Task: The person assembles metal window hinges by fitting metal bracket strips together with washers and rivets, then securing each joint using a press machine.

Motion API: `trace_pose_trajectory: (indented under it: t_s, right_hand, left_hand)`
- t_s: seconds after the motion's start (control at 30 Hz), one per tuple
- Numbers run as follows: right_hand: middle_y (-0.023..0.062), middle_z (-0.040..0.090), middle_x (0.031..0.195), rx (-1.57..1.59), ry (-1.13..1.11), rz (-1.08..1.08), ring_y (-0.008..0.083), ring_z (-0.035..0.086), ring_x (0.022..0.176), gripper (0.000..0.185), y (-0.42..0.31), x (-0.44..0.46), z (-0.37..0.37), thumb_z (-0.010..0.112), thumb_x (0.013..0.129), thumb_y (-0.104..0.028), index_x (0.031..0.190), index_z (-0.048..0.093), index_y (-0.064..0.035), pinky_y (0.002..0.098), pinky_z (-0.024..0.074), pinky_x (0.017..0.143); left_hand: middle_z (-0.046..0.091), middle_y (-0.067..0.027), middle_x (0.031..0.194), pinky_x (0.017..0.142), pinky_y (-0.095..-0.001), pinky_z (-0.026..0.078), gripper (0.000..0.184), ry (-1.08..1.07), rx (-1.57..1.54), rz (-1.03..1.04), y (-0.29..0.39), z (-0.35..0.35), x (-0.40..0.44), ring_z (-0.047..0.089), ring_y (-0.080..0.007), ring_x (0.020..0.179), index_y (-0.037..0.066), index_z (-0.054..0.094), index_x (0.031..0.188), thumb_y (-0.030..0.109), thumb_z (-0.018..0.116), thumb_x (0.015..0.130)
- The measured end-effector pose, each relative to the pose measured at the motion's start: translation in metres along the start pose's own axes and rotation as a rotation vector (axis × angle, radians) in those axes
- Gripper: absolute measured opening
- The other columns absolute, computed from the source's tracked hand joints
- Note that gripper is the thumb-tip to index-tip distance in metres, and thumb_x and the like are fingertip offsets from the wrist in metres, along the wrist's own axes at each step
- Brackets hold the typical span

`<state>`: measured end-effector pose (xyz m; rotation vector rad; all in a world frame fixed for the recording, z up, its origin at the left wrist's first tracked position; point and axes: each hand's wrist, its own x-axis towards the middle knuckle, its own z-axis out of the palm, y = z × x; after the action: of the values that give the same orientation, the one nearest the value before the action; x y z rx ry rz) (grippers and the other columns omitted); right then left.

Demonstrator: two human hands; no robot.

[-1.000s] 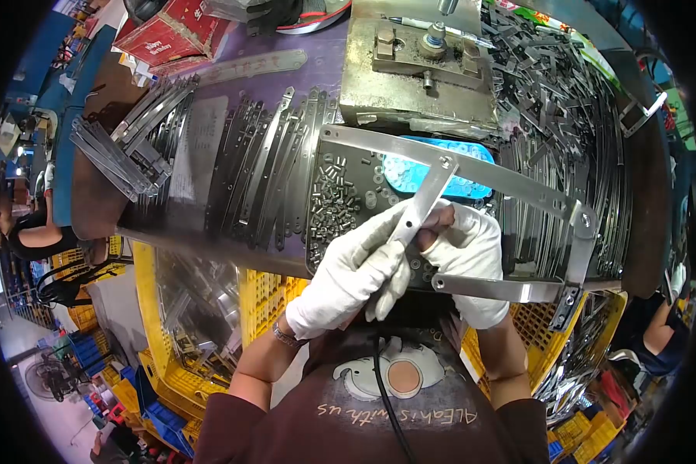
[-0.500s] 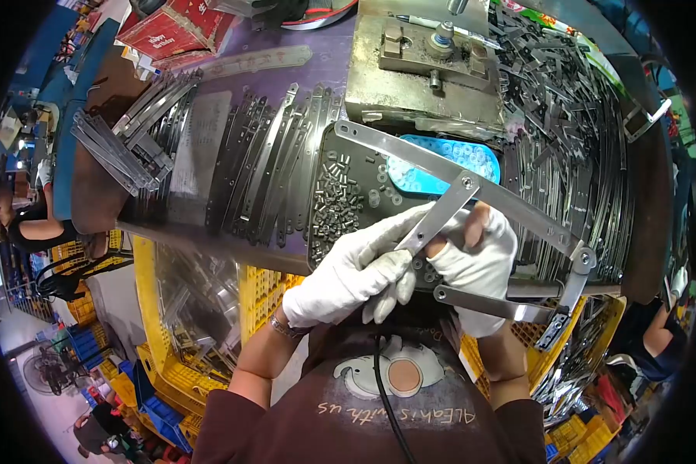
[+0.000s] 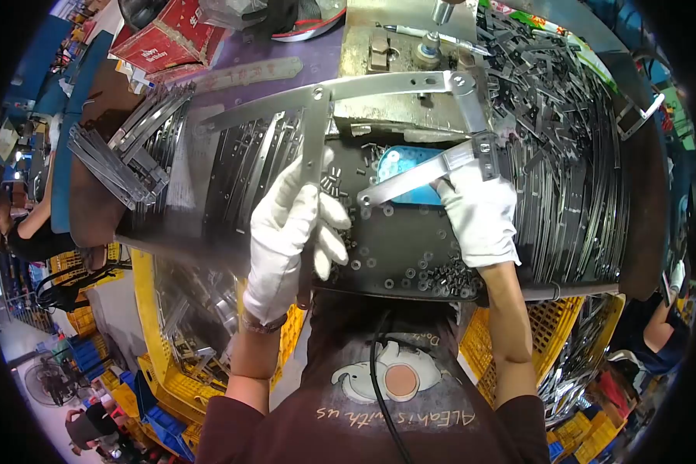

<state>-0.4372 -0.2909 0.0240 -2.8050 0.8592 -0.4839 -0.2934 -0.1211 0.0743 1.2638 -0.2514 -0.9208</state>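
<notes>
My left hand (image 3: 282, 232), in a white glove, grips the lower part of a short flat bar of a hinged metal linkage (image 3: 314, 135). The linkage is raised over the bench, its long arm slanting left and its riveted joints at the upper right. My right hand (image 3: 481, 220), also gloved, lies under the linkage's folded end, by the right side of a blue tray (image 3: 410, 166) of small clear washers. The linkage hides most of its fingers, so their grip cannot be made out. Small metal rivets (image 3: 330, 183) lie beside my left fingers.
Flat metal strips (image 3: 247, 174) lie at left, and dark strips (image 3: 564, 178) are heaped at right. A metal fixture block (image 3: 363, 58) stands at the back. Loose washers and rivets (image 3: 448, 280) lie near the front edge. Yellow crates (image 3: 158, 309) stand below the bench.
The linkage has swung up and left with my left hand, its jointed end now over the fixture's front. My right hand has moved up beside the blue tray, away from my left hand.
</notes>
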Motion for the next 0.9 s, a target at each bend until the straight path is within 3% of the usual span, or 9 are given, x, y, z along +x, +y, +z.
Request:
trace_pose_trajectory:
  t_s: [0.17, 0.23, 0.37, 0.57, 0.7, 0.73, 0.77, 0.83, 0.9]
  right_hand:
    - [0.0077, 0.061, 0.07, 0.22, -0.023, 0.155, 0.0254, 0.061, 0.065, 0.015, -0.003, 0.007, -0.005, 0.066, 0.076, -0.02, 0.08, 0.058, -0.0078, 0.0343, 0.0468, 0.059]
    - [0.0077, 0.062, 0.073, 0.312, -0.01, 0.233, 0.0252, 0.061, 0.065, 0.012, 0.003, 0.006, 0.0, 0.068, 0.075, -0.02, 0.082, 0.063, -0.0109, 0.0327, 0.0482, 0.061]
    - [0.0057, 0.062, 0.075, 0.058, -0.127, 0.096, 0.0231, 0.061, 0.069, 0.011, 0.001, 0.013, -0.008, 0.067, 0.075, -0.02, 0.08, 0.063, -0.0111, 0.0323, 0.048, 0.062]
    - [0.005, 0.061, 0.073, 0.082, -0.072, -0.005, 0.0222, 0.06, 0.068, 0.011, 0.005, 0.014, -0.003, 0.068, 0.074, -0.018, 0.078, 0.063, -0.0094, 0.0323, 0.0476, 0.061]
    - [0.0037, 0.061, 0.072, 0.344, 0.043, -0.006, 0.0194, 0.061, 0.063, 0.009, -0.004, 0.008, -0.018, 0.068, 0.072, -0.014, 0.079, 0.064, -0.0094, 0.0295, 0.048, 0.058]
    - [0.0043, 0.062, 0.072, 0.606, -0.045, 0.128, 0.0192, 0.061, 0.062, 0.008, -0.017, 0.005, -0.034, 0.068, 0.072, -0.01, 0.079, 0.065, -0.0083, 0.0284, 0.0484, 0.057]
    - [0.0045, 0.062, 0.073, 0.658, 0.052, -0.122, 0.0194, 0.06, 0.062, 0.007, -0.019, 0.007, -0.038, 0.068, 0.074, -0.01, 0.081, 0.066, -0.0076, 0.029, 0.0481, 0.059]
    - [0.0054, 0.063, 0.073, 0.799, -0.036, -0.19, 0.0203, 0.06, 0.064, 0.009, -0.032, 0.018, -0.047, 0.069, 0.074, -0.011, 0.082, 0.067, -0.0073, 0.0301, 0.0475, 0.061]
    - [0.0058, 0.063, 0.073, 0.794, 0.008, -0.108, 0.0213, 0.06, 0.065, 0.011, -0.037, 0.018, -0.041, 0.071, 0.073, -0.013, 0.083, 0.067, -0.0077, 0.0307, 0.0465, 0.061]
  left_hand:
    - [0.06, -0.0036, 0.07, 0.031, -0.0161, 0.037, 0.037, 0.121, 0.079, 0.135, -0.002, -0.009, 0.007, 0.052, -0.0068, 0.04, 0.006, 0.043, 0.129, 0.02, 0.046, 0.096]
    - [0.06, -0.0042, 0.07, 0.031, -0.0164, 0.037, 0.036, 0.117, 0.065, 0.141, -0.002, -0.007, 0.01, 0.052, -0.0071, 0.04, 0.006, 0.043, 0.13, 0.019, 0.045, 0.096]
    - [0.06, -0.0046, 0.072, 0.032, -0.0174, 0.038, 0.037, 0.058, 0.089, 0.019, -0.005, 0.002, 0.013, 0.053, -0.0075, 0.042, 0.006, 0.043, 0.129, 0.019, 0.047, 0.095]
    - [0.06, -0.0049, 0.071, 0.033, -0.0173, 0.038, 0.036, 0.089, 0.085, 0.075, -0.003, 0.005, 0.016, 0.053, -0.0075, 0.042, 0.006, 0.043, 0.129, 0.018, 0.047, 0.095]
    - [0.061, -0.0058, 0.071, 0.033, -0.0174, 0.039, 0.035, 0.077, 0.099, 0.075, -0.005, -0.001, 0.012, 0.053, -0.0079, 0.042, 0.006, 0.044, 0.128, 0.016, 0.045, 0.095]
    - [0.061, -0.0064, 0.072, 0.034, -0.0174, 0.039, 0.034, 0.046, 0.119, 0.068, -0.007, 0.002, 0.008, 0.053, -0.0082, 0.042, 0.006, 0.044, 0.128, 0.015, 0.046, 0.095]
    - [0.061, -0.0069, 0.072, 0.034, -0.0173, 0.039, 0.034, 0.018, 0.141, 0.06, -0.009, 0.006, 0.006, 0.053, -0.0085, 0.043, 0.005, 0.044, 0.127, 0.014, 0.046, 0.095]
    - [0.062, -0.0086, 0.077, 0.038, -0.0182, 0.041, 0.033, -0.152, 0.244, 0.011, -0.01, 0.016, 0.0, 0.055, -0.0094, 0.047, 0.003, 0.045, 0.126, 0.012, 0.047, 0.094]
    - [0.063, -0.0046, 0.08, 0.043, -0.0176, 0.043, 0.035, -0.209, 0.267, -0.117, -0.01, 0.024, -0.005, 0.056, -0.0064, 0.052, 0.003, 0.045, 0.128, 0.011, 0.047, 0.094]
